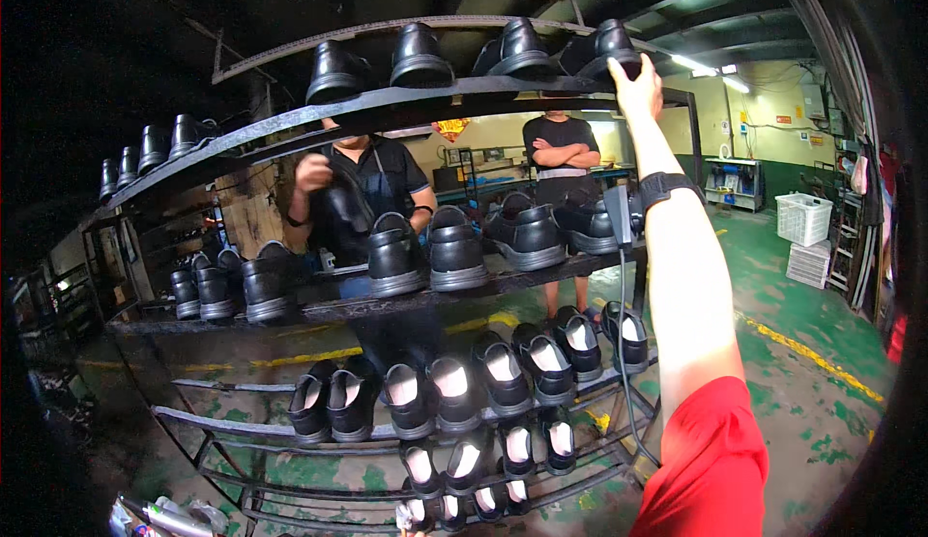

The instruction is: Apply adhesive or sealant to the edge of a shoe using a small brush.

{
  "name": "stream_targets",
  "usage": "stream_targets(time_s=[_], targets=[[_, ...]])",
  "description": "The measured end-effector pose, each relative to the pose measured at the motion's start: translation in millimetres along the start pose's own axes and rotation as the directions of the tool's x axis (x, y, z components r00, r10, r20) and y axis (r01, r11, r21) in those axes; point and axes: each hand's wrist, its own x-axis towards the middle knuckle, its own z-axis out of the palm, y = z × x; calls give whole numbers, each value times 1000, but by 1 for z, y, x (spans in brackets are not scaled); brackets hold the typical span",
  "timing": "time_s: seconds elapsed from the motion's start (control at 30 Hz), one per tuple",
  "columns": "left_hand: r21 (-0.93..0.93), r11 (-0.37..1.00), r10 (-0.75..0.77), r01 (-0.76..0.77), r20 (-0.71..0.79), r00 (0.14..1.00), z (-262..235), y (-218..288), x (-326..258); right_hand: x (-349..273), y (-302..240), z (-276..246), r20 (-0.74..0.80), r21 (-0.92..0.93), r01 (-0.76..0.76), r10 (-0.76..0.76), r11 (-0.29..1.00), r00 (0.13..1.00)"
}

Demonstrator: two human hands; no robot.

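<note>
My right hand (638, 90) reaches up to the top shelf, the bare arm coming out of a red sleeve. Its thumb and fingers are closed around the heel end of a black shoe (601, 52), the rightmost in the top row. Beside that shoe stands another black shoe (517, 51), and several more run leftward along the shelf (387, 95). A dark band (670, 187) circles my right forearm. My left hand is not in view.
Lower rack bars (406, 431) carry several rows of black shoes. A cable (626, 344) hangs at the rack's right end. Behind the rack, one person (396, 179) handles a dark item; another (563, 145) stands arms folded. White crates (804, 220) stand on the green floor at right.
</note>
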Motion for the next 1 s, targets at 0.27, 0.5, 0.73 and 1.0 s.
stream_targets(time_s=[0.27,0.5,0.73,1.0], targets=[[100,994,39,-31,-81,996,-12,-19,-11,-49,-73,29,32,30,479,-480,877,877],[49,999,1,5,-121,993,3,-4,-23,-67,-101,30,142,-53,198,-189,979,972],[72,997,27,-10,-236,971,-31,-8,-53,-203,-69,-125,-181,505,397,-356,766,917],[-208,978,-129,18,-534,836,-77,0,-56,-496,12,-271,854,430,-888,245,164,459]])
